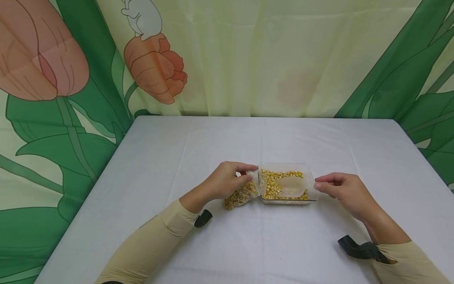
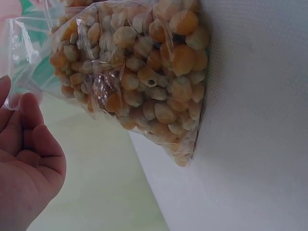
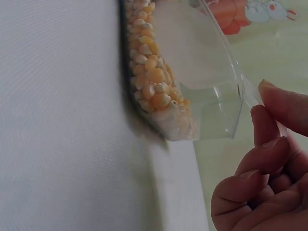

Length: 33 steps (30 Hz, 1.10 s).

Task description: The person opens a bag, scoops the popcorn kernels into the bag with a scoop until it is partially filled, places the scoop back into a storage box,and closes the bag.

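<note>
A clear plastic bag of corn kernels (image 1: 242, 195) leans on the table, left of the clear box. My left hand (image 1: 225, 181) pinches the bag near its top; the left wrist view shows the kernels (image 2: 134, 72) filling its lower part. Yellow kernels (image 1: 271, 185) lie in the clear rectangular box (image 1: 288, 202), around a pale oval patch. At the box's right end, my right hand (image 1: 349, 193) pinches a clear tab or lip between thumb and index finger, seen in the right wrist view beside the box wall (image 3: 219, 113).
Box and bag stand on a table with a white cloth (image 1: 220, 138). Behind it hangs a curtain (image 1: 262, 59) printed with tulips and leaves. A black wrist strap (image 1: 365, 250) hangs by the right sleeve, and another (image 1: 203, 218) by the left.
</note>
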{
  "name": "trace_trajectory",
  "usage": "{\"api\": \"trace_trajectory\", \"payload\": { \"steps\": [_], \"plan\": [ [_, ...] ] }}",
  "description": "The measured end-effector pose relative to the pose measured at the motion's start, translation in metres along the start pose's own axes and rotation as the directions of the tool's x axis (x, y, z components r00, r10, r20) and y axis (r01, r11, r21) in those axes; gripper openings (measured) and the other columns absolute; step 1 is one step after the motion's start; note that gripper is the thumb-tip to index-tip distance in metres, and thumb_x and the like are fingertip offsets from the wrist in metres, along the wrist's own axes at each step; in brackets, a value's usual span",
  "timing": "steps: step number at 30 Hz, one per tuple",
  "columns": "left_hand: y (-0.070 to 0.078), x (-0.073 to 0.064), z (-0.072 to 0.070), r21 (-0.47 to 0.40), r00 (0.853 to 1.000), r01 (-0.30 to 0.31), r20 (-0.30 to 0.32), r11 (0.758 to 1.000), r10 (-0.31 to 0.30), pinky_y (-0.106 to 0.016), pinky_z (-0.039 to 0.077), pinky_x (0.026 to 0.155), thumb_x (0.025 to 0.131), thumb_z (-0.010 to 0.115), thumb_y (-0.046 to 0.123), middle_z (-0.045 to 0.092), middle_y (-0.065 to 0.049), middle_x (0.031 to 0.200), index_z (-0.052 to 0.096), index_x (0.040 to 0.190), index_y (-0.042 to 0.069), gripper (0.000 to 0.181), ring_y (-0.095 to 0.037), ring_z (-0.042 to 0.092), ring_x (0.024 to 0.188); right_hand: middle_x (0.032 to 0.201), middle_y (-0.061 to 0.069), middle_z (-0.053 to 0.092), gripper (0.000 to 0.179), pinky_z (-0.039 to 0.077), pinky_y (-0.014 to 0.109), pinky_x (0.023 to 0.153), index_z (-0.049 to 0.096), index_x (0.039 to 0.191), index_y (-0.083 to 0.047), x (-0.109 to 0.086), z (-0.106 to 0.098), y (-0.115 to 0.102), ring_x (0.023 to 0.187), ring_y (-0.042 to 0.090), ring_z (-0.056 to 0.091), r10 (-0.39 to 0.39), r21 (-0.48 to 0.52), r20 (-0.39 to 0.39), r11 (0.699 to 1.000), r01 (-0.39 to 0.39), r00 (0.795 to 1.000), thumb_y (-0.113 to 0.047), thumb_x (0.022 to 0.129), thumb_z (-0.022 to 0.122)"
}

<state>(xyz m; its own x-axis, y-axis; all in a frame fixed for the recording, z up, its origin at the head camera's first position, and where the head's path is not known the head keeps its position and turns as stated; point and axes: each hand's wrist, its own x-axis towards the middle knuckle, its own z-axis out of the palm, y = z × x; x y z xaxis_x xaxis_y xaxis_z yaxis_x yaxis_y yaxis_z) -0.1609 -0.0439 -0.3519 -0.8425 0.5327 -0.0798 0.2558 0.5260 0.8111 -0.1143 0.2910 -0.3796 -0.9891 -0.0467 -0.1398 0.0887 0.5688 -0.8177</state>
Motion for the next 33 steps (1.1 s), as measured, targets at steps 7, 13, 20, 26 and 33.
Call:
{"api": "trace_trajectory", "payload": {
  "steps": [7,13,20,26,33],
  "plan": [
    [0.000,0.000,-0.001,-0.003,1.000,0.000,0.001,1.000,0.000,-0.021,0.031,0.048,0.100,0.061,0.014,0.064,-0.002,0.102,0.067,0.132,0.011,0.033,-0.008,0.032,0.046,0.091,-0.008,0.066,0.037,0.049,0.023,0.068,0.068,0.118,0.010,0.003,0.009,0.002,0.079,0.010,0.054,-0.032,0.059,-0.021,0.998,0.033,0.999,-0.019,0.095,0.072],
    [0.000,-0.001,-0.002,0.006,1.000,-0.004,0.004,1.000,0.004,-0.022,0.031,0.048,0.101,0.061,0.014,0.065,-0.001,0.101,0.067,0.133,0.010,0.033,-0.008,0.032,0.046,0.097,-0.011,0.066,0.037,0.051,0.021,0.072,0.066,0.119,0.012,0.006,0.015,0.001,0.084,0.004,0.058,-0.026,0.113,-0.014,0.993,0.027,1.000,-0.016,0.095,0.071],
    [-0.003,0.000,-0.001,-0.006,1.000,-0.004,0.002,1.000,0.004,-0.022,0.030,0.048,0.101,0.061,0.014,0.065,-0.002,0.102,0.067,0.132,0.009,0.033,-0.008,0.031,0.046,0.087,-0.009,0.065,0.020,0.049,0.022,0.065,0.073,0.109,0.006,0.008,0.018,0.006,0.074,0.007,0.054,-0.029,0.307,-0.016,0.951,0.032,0.999,-0.008,0.095,0.070],
    [-0.001,-0.001,-0.002,-0.005,1.000,0.000,-0.002,1.000,0.000,-0.021,0.030,0.048,0.100,0.061,0.013,0.065,-0.001,0.101,0.067,0.132,0.009,0.033,-0.008,0.031,0.046,0.084,-0.005,0.067,0.017,0.048,0.020,0.062,0.079,0.094,-0.016,0.008,0.020,0.014,0.071,0.007,0.055,-0.073,0.541,-0.008,0.839,0.066,0.997,-0.002,0.093,0.069],
    [-0.001,-0.002,-0.002,-0.002,1.000,-0.012,-0.007,1.000,0.012,-0.021,0.030,0.048,0.100,0.060,0.013,0.065,-0.002,0.102,0.067,0.132,0.007,0.033,-0.007,0.031,0.046,0.084,-0.003,0.067,0.015,0.048,0.021,0.063,0.078,0.095,-0.014,0.008,0.021,0.022,0.070,0.009,0.055,-0.083,0.659,0.010,0.750,0.056,0.996,-0.002,0.093,0.070]
  ]
}}
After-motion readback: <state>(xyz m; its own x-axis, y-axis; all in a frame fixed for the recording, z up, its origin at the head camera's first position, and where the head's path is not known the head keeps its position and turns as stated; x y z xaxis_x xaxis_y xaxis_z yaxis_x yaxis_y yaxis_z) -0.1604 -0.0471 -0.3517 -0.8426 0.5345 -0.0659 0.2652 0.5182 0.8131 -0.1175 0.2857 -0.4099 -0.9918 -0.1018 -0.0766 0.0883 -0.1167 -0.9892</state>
